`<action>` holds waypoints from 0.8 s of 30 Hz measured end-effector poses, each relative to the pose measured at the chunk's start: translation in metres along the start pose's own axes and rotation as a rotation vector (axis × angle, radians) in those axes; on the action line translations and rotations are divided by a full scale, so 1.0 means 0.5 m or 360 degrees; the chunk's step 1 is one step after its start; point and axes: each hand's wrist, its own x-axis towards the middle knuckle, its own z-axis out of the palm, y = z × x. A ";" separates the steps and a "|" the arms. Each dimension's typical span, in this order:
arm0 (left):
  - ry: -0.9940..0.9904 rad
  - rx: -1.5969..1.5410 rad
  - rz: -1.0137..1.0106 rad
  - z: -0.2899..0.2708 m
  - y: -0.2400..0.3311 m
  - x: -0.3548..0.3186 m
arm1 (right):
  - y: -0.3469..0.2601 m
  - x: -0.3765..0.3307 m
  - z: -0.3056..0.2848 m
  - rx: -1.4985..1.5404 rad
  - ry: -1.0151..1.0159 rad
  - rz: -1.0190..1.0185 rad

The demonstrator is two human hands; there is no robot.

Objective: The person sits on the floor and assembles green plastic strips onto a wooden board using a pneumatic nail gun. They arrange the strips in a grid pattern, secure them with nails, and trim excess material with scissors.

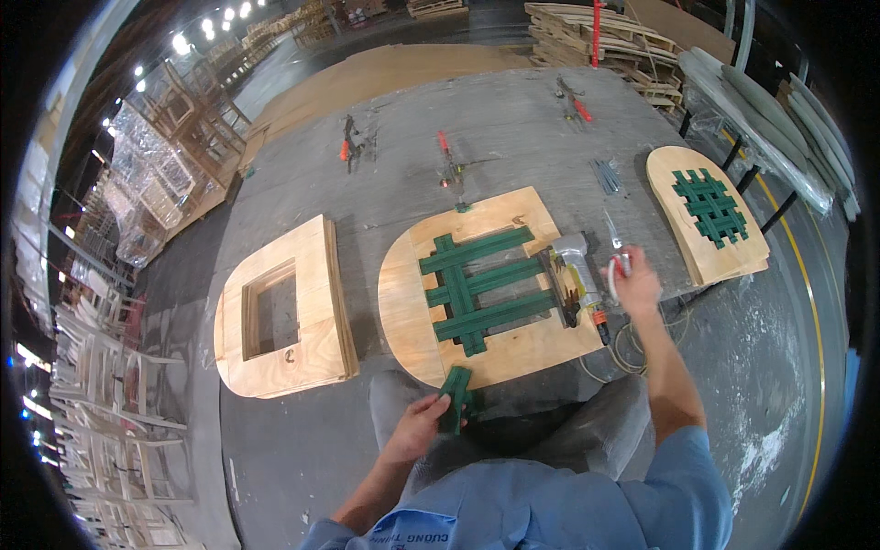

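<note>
Near my lap, my left hand (pixel 419 426) grips a folded length of green webbing strap (pixel 457 383). My right hand (pixel 641 286) is closed around the red and white handles of a pair of scissors (pixel 615 244), blades pointing away from me. Between the hands lies a rounded wooden panel (pixel 401 293) with a cut-out. Three green straps cross its opening sideways, woven with one upright strap on the left. On the panel's right side rests a nail or staple gun (pixel 575 266) with a hose, left of the scissors.
A stack of bare cut-out panels (pixel 316 330) stands on the left, and another stack with a finished-looking green weave (pixel 674 229) on the right. Pliers-like tools (pixel 348 145) with red-orange parts and a bunch of staple strips (pixel 606 176) lie on the grey tabletop (pixel 495 119). Pallets (pixel 596 41) stand beyond.
</note>
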 end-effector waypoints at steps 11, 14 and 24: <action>0.0040 -0.0679 0.0226 0.031 -0.030 0.099 | -0.022 -0.003 0.087 0.0349 -0.0616 0.0188; 0.0101 -0.0700 0.0146 0.022 -0.023 0.125 | -0.061 -0.017 0.113 -0.0040 -0.0450 -0.0024; 0.0272 -0.0598 0.0306 -0.009 0.000 0.112 | 0.043 0.088 0.065 -0.0105 -0.0506 0.0222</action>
